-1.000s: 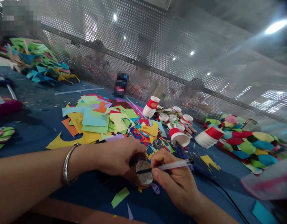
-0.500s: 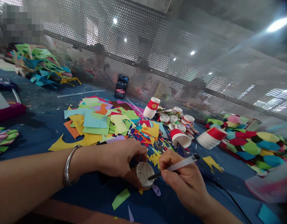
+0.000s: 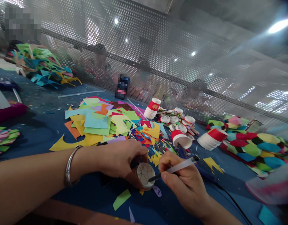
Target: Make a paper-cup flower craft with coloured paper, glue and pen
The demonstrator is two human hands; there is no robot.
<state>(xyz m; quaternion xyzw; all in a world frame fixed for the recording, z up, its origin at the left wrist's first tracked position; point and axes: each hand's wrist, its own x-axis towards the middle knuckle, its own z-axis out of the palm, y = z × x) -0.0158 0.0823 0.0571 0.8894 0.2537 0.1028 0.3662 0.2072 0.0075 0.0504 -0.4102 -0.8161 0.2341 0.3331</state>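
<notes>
A small paper cup [image 3: 146, 175] stands bottom-up near the front of the table, with dark curved lines drawn on its white round base. The thumb and fingers of my left hand [image 3: 121, 162] are closed around its left side. In my right hand [image 3: 183, 181] is a pen [image 3: 182, 164] with a clear barrel and black ends, its tip at the cup's base. A purple paper scrap [image 3: 157, 191] lies just beside the cup, and a green scrap [image 3: 121, 199] lies nearer to me.
Coloured paper scraps [image 3: 96, 120] are heaped behind my hands. Red and white paper cups [image 3: 152, 108] stand or lie at the back right, near joined coloured paper shapes [image 3: 256, 143]. A dark cable [image 3: 235, 200] runs along the right. A perforated metal screen [image 3: 144, 40] bounds the table's far side.
The pen tip stays at the cup's base, and my right hand has shifted very slightly left. My left hand still holds the cup in the same place.
</notes>
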